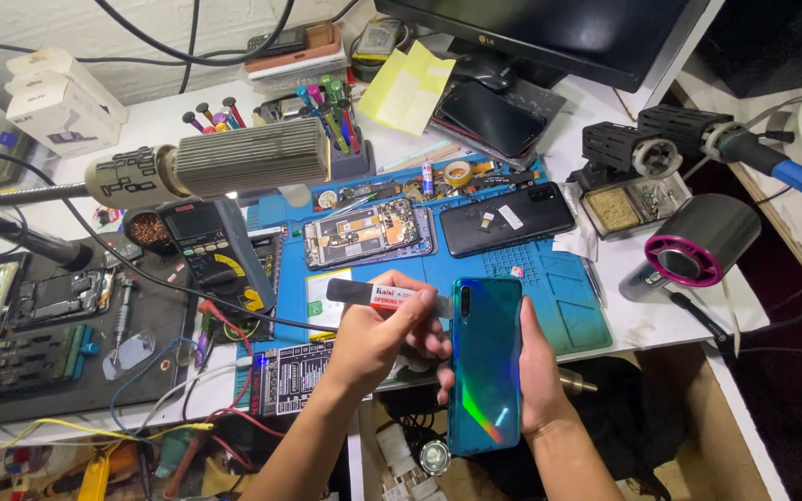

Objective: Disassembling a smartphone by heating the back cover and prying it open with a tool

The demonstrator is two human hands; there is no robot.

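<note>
Glossy teal glass, shading to blue with a rainbow streak low down, covers the back of the phone [485, 362] that I hold upright in my right hand [536, 371]. That hand is closed around its right edge, thumb along the side, fingers hidden behind. The phone hangs just past the front edge of the blue work mat [522, 278].

My left hand [378, 334] is closed on a thin, flat opening tool [387, 295]: a dark grip with a white label printed in red, and a bare metal blade whose tip touches the phone's left edge near the top.

Beyond my hands, on the mat, lies an opened phone [368, 232] showing boards and metal shields, and just beside it a matte black back cover [508, 218] with a small white sticker. A ribbed grey cylinder on a flexible arm [220, 162] hangs over the left of the bench. A yellow paper sheet [406, 88] leans near the monitor, and a white box [62, 102] stands at the far left.
</note>
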